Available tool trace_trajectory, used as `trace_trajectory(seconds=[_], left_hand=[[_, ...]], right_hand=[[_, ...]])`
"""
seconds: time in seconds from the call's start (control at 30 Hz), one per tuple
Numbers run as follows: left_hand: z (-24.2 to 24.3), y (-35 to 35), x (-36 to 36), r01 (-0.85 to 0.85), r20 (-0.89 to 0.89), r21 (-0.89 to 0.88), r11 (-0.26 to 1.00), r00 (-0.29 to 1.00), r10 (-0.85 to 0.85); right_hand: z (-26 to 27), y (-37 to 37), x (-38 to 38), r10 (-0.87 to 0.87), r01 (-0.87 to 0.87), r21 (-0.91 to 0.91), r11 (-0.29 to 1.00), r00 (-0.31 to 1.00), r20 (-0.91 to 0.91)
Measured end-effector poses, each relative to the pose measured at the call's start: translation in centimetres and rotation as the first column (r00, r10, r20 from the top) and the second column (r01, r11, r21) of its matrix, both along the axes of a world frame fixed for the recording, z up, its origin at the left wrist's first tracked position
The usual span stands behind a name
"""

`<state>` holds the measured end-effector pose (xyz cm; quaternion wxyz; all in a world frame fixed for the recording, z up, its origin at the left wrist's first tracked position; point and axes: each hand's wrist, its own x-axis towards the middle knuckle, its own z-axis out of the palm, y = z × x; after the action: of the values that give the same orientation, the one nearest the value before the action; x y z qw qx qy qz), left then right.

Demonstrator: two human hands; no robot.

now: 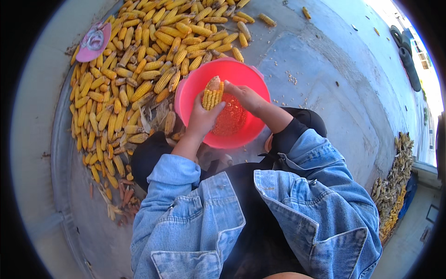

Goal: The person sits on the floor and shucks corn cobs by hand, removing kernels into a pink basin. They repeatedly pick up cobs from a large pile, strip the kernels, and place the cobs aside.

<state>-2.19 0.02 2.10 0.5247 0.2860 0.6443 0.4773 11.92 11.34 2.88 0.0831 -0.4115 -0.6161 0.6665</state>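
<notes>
My left hand (202, 118) grips a partly shelled ear of corn (212, 99) over a red plastic basin (224, 141). Yellow kernels still cover the ear's lower part, while its upper end shows bare cob. From the other side my right hand (249, 99) holds the ear near the top, its thumb against the right edge; its other fingers are mostly hidden. Loose kernels (230, 117) lie in the bottom of the basin, which stands on the floor between my knees.
A large heap of corn ears (139, 69) spreads to the left and ahead, against a wall. On it rests a pink cap (94, 42). Bare cobs (127, 197) lie at lower left. Scattered kernels (291, 78) dot the concrete floor (313, 52). Dry husks (393, 171) are piled far right.
</notes>
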Motion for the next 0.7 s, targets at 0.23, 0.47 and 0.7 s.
trace_trajectory(seconds=[0.23,0.47,0.7], left_hand=[[2.8,0.8,0.2,0.026,0.341,0.013,1.0,0.939,-0.029],[1.3,0.5,0.4,0.138,0.245,-0.045,0.989,0.962,-0.123],[1.5,0.5,1.0,0.147,0.19,-0.129,0.981,0.974,-0.121]], right_hand=[[1.4,-0.1,-0.7,-0.271,0.116,-0.344,0.932,0.852,-0.448],[-0.7,-1.0,-1.4,-0.302,0.059,-0.405,0.913,0.763,-0.571],[-1.3,-1.7,-1.8,-0.208,0.149,-0.185,0.971,0.911,-0.357]])
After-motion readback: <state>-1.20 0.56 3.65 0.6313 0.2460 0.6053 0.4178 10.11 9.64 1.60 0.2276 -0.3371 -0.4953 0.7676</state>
